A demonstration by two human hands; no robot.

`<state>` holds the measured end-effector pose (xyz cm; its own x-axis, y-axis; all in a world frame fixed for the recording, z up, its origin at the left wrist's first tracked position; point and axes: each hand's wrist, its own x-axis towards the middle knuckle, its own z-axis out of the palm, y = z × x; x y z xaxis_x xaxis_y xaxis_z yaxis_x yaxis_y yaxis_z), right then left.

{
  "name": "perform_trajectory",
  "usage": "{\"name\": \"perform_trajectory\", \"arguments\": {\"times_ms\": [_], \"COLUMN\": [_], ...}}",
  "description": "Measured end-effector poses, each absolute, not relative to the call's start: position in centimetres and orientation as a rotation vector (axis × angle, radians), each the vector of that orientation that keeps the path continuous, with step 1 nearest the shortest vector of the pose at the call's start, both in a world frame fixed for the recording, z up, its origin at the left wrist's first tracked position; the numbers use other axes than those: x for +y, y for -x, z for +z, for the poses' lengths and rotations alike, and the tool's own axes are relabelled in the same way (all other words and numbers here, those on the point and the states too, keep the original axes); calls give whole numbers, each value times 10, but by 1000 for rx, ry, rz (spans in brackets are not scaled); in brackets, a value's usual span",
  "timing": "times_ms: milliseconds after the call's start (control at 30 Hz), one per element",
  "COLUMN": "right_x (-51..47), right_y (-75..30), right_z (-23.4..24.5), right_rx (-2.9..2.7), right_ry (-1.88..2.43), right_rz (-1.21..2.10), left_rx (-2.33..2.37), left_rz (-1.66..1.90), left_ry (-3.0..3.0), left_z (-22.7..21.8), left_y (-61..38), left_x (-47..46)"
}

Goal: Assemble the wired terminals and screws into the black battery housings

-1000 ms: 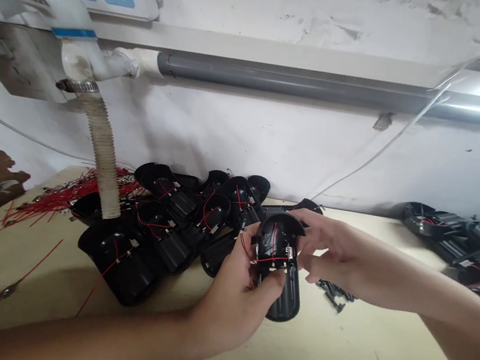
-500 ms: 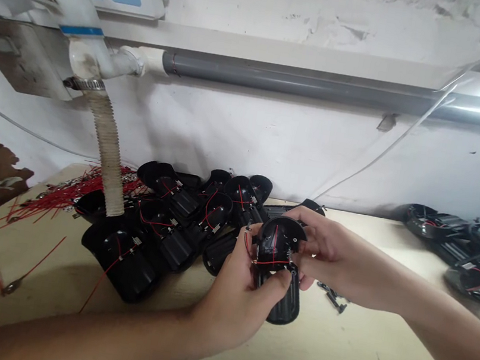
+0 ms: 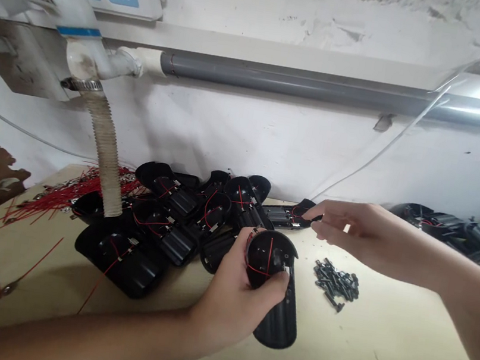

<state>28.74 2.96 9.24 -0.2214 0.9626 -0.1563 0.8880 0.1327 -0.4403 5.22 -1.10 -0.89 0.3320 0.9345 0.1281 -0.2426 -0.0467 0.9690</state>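
Observation:
My left hand (image 3: pixel 233 302) is closed round a black plastic housing (image 3: pixel 273 287) with a red wire across its round open end, held just above the table. My right hand (image 3: pixel 345 229) has moved off it and reaches back and left. Its thumb and fingers pinch the near end of a flat black cover (image 3: pixel 282 215) lying at the edge of the pile. A small heap of black screws (image 3: pixel 336 282) lies on the table below my right hand.
A pile of black housings with red wires (image 3: pixel 170 224) fills the table's back left. A corrugated hose (image 3: pixel 104 151) hangs into it. Loose red wires (image 3: pixel 52 194) lie at the far left. More black parts (image 3: pixel 461 234) sit at the back right. The wooden table (image 3: pixel 376 357) shows in front.
My right hand let go of the housing and moved up and right to the flat cover, uncovering the screws. My left hand lowered the housing slightly.

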Motion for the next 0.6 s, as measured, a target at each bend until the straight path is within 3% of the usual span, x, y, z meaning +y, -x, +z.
{"name": "perform_trajectory", "arguments": {"times_ms": [267, 600], "right_x": [37, 49], "right_y": [-312, -318], "right_z": [96, 74], "right_rx": [-2431, -2534], "right_ry": [2225, 2183], "right_rz": [785, 803], "left_rx": [831, 767], "left_rz": [1063, 1068], "left_ry": [-1407, -1353], "left_z": [-18, -17], "left_y": [-49, -49], "left_x": [-10, -8]}}
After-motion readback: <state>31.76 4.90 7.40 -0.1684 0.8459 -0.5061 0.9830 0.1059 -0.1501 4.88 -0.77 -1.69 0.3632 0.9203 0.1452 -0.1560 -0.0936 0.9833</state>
